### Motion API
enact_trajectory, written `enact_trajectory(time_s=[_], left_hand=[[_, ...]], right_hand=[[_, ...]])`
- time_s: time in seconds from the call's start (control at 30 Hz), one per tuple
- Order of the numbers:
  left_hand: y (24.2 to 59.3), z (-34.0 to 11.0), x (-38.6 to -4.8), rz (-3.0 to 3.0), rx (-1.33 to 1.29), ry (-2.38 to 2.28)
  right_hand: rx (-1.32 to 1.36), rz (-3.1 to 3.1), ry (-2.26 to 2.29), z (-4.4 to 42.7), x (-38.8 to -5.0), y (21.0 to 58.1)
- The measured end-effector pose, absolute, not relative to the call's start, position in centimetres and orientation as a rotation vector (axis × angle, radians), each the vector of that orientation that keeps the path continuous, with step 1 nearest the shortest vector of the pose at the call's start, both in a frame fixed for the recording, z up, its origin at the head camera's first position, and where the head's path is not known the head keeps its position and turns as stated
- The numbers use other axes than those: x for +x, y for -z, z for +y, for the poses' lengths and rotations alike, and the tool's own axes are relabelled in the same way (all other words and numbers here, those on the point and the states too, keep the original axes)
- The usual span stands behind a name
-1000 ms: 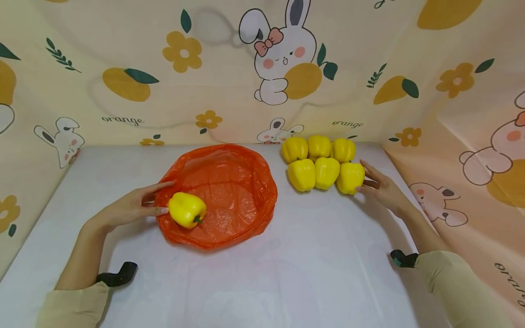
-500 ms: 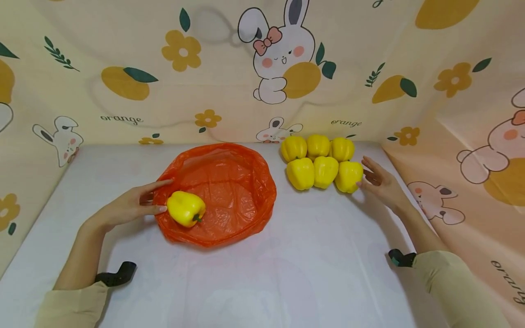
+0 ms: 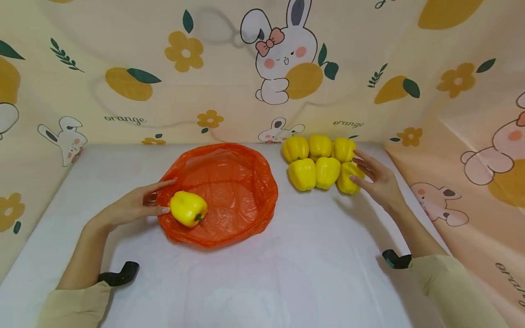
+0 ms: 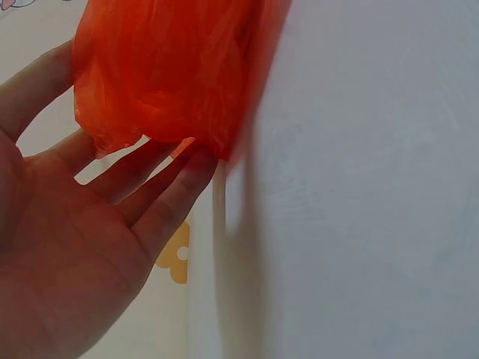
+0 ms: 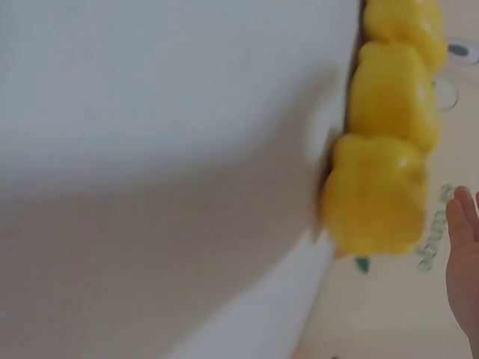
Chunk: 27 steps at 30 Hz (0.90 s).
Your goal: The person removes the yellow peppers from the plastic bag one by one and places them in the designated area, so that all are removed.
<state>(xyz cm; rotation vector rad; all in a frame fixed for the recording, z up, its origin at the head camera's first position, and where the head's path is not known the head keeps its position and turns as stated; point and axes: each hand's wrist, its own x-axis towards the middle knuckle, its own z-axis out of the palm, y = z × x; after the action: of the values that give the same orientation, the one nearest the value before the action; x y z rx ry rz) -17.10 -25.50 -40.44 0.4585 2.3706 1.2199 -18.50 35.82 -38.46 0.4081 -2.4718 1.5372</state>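
An orange-red plastic bag lies spread on the table, its mouth facing up. One yellow bell pepper with a green stem rests inside at its left. My left hand touches the bag's left side with long, loosely bent fingers, some partly covered by the plastic in the left wrist view. At the back right, several yellow bell peppers stand in two rows. My right hand hovers at the nearest right bell pepper, fingers spread and holding nothing; the right wrist view shows a gap between hand and peppers.
The white table extends in front of the bag and peppers. A printed cloth with rabbits and flowers hangs behind and along the sides. A black band sits on the left forearm, a similar one on the right.
My right hand has lifted and shifted slightly left, so its thumb now overlaps the nearest right bell pepper in the head view. The left hand and bag stay put.
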Motion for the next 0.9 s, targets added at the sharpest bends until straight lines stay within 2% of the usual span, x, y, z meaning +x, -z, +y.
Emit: enact_trajectory(time_s=[0.27,0.73,0.9], left_hand=[[40.6,-25.4,-16.9,2.367,0.469,-1.224],[40.9,-25.4,-16.9,2.382,0.446,-1.205],[41.0,-25.3,-17.0,2.391,0.435,-1.192]], right_hand=[[0.61,-2.432,-1.611,33.1,-18.5,37.5],[0.759,-2.429,-1.764,26.9,-20.0,38.2],[0.797,-2.452,-1.826,23.6,-19.4,36.6]])
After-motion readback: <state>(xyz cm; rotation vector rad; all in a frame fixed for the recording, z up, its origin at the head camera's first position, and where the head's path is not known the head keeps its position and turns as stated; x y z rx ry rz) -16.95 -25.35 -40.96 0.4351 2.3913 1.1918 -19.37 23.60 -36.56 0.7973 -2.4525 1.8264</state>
